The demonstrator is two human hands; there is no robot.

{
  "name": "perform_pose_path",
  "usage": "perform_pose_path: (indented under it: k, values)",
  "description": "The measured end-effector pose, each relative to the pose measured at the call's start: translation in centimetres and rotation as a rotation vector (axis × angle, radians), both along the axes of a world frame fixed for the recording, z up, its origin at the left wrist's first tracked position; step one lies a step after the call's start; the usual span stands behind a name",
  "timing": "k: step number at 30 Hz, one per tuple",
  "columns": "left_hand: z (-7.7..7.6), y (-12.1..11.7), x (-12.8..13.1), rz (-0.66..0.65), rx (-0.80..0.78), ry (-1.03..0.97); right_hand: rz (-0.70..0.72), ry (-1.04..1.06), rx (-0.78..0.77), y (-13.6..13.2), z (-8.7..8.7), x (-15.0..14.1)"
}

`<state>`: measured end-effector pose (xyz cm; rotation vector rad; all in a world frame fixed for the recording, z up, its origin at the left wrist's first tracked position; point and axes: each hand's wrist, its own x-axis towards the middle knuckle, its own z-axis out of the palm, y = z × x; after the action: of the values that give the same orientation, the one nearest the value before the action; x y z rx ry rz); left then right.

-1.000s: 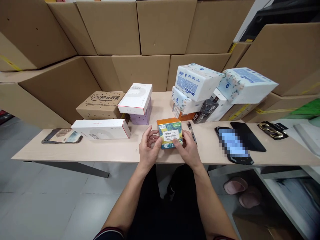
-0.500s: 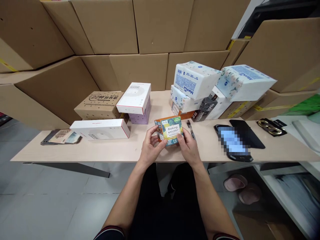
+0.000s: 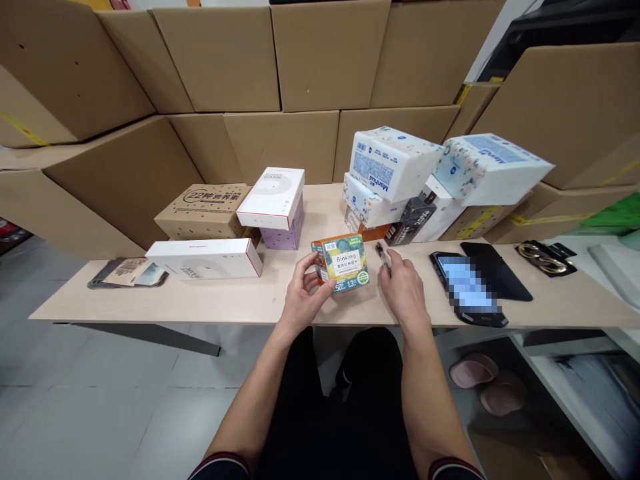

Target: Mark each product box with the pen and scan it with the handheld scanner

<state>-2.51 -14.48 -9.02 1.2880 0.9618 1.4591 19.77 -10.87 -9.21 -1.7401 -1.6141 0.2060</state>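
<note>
My left hand (image 3: 304,297) grips the left side of a small Binking box (image 3: 345,265), thumb in front and fingers behind. The box is orange on its side, with a yellow, green and teal front facing me, and is tilted slightly. To its right, my right hand (image 3: 404,288) is closed around the lower part of a dark pen (image 3: 381,253) on the table. The pen's upper end sticks out past the fingers, and the rest is hidden under the hand.
White power bank boxes (image 3: 205,259), a brown carton (image 3: 200,210) and a purple box (image 3: 280,237) stand left. Tissue packs (image 3: 393,163) are stacked at the back right. A phone (image 3: 467,287) and a black flat pad (image 3: 500,273) lie right. Cardboard walls (image 3: 280,143) enclose the back.
My right hand has let go of the box's right side and moved right onto the pen. My left hand still holds the box in about the same place.
</note>
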Motion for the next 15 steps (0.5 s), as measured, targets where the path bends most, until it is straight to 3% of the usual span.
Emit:
perform_pose_path:
  k: [2, 8, 12, 15]
  values:
    - [0.0, 0.0, 0.0, -0.002, 0.003, 0.006, 0.053, 0.170, 0.059, -0.1, 0.0, 0.2]
    - [0.0, 0.0, -0.1, -0.001, -0.007, 0.004, 0.375, 1.044, 0.105, -1.5, 1.6, -0.5]
    - [0.1, -0.1, 0.0, 0.000, -0.003, 0.010, 0.483, 1.147, 0.085, -2.2, 3.4, -2.1]
    - [0.2, -0.1, 0.1, -0.003, -0.006, 0.010, 0.467, 1.148, 0.176, -2.4, 4.1, -3.8]
